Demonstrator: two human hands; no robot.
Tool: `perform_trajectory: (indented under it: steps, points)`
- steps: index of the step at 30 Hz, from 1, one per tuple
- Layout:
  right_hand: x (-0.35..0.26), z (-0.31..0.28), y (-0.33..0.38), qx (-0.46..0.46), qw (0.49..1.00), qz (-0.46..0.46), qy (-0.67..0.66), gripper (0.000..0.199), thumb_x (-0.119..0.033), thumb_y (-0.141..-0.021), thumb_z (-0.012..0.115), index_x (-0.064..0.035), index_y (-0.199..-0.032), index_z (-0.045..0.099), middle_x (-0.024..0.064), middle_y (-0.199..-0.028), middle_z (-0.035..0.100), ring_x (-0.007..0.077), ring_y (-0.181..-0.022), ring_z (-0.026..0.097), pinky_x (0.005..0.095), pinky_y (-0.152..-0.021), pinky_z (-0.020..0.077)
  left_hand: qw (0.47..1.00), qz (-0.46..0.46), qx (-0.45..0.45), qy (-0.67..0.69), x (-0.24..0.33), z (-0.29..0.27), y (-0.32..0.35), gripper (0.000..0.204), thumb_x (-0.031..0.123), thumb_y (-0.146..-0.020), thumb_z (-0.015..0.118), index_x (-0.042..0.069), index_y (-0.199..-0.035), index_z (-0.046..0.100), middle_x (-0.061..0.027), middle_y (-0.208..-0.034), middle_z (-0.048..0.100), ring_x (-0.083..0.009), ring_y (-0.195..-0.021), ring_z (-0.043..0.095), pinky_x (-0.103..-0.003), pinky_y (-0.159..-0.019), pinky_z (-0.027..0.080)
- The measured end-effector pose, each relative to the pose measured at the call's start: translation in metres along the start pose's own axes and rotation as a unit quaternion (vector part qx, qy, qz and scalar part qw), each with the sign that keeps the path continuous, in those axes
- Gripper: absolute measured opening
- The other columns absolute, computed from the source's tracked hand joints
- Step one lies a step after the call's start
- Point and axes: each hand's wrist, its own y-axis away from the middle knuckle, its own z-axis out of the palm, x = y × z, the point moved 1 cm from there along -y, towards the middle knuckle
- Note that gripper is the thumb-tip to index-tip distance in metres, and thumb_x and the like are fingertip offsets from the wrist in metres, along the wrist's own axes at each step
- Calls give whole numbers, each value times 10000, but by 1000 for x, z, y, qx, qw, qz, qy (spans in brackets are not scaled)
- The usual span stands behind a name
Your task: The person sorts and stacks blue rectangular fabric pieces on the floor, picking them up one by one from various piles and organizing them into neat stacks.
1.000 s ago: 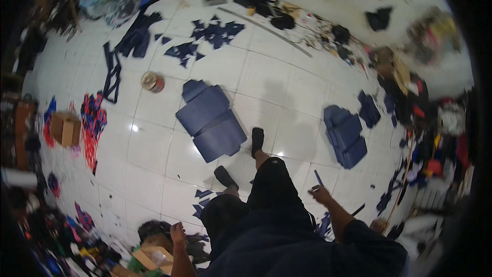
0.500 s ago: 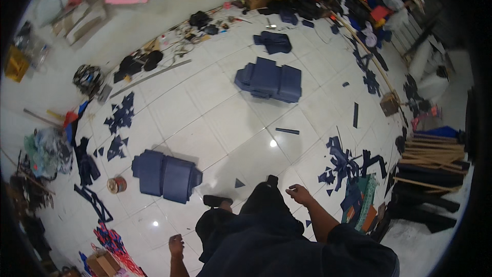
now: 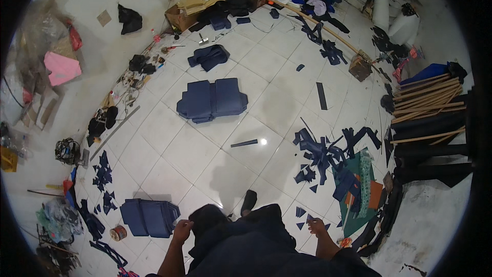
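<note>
My left hand (image 3: 183,230) hangs loosely curled with nothing visible in it. In the picture it lies just right of a stack of folded navy sheet pieces (image 3: 148,218) on the floor. On the other side of my body, my right hand (image 3: 318,227) has its fingers partly spread, apparently holding nothing. Small navy triangular scraps (image 3: 300,225) lie on the tiles beside its fingertips. A second navy stack (image 3: 212,100) rests farther ahead, with a folded navy bundle (image 3: 208,57) behind it. Between that stack and my feet lies a narrow navy strip (image 3: 244,143).
Navy offcuts (image 3: 320,156) are heaped at the right, next to a green sheet (image 3: 365,166). Wooden sticks (image 3: 430,96) and dark rolls (image 3: 435,150) stand along the right side. A tin can (image 3: 118,233) sits at the left. A long pole (image 3: 318,23) lies at the back right.
My view has turned to the right, so the stacks now appear farther left. My legs have shifted, and the left hand appears close to the near stack.
</note>
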Motion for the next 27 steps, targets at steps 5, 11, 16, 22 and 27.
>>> perform_trajectory:
  steps: [5, 11, 16, 22, 27]
  points:
    - [-55, 2, -76, 26, 994, -63, -85, 395, -337, -841, 775, -16, -1026, 637, 66, -685, 625, 120, -535, 553, 289, -442, 444, 999, 17, -6, -31, 122, 6, -37, 353, 281, -885, 704, -39, -1034, 677, -191, -950, 697, -289, -887, 682, -380, -785, 528]
    - [-194, 15, -108, -21, 978, -197, 62, 596, -467, -871, 712, 19, -1202, 616, 174, -983, 704, 251, -888, 675, 367, -796, 533, 986, -89, -24, -138, 120, 15, -120, 413, 368, -842, 715, -15, -999, 706, -220, -1067, 684, -342, -1029, 647, -429, -887, 513]
    - [-247, -40, -99, -16, 996, -78, -48, 516, -400, -889, 718, -26, -1216, 581, 112, -978, 661, 189, -820, 653, 326, -655, 527, 972, -58, -66, -220, 242, 45, -188, 423, 414, -844, 702, 15, -984, 717, -207, -1082, 686, -359, -1054, 645, -440, -916, 507]
    - [-209, -70, -131, 31, 982, 55, -180, 396, -403, -913, 688, -32, -1025, 607, 71, -805, 623, 174, -610, 600, 317, -509, 512, 989, 65, -28, -128, 443, 63, -323, 380, 366, -851, 721, 21, -1005, 682, -186, -985, 699, -314, -930, 668, -401, -821, 524]
    - [-198, -65, -177, -92, 984, 79, -133, 376, -377, -968, 524, -26, -1062, 621, 73, -809, 634, 236, -597, 616, 380, -501, 524, 968, 202, -19, -145, 604, 100, -427, 331, 325, -856, 697, 0, -904, 656, -125, -793, 654, -272, -711, 610, -396, -713, 495]
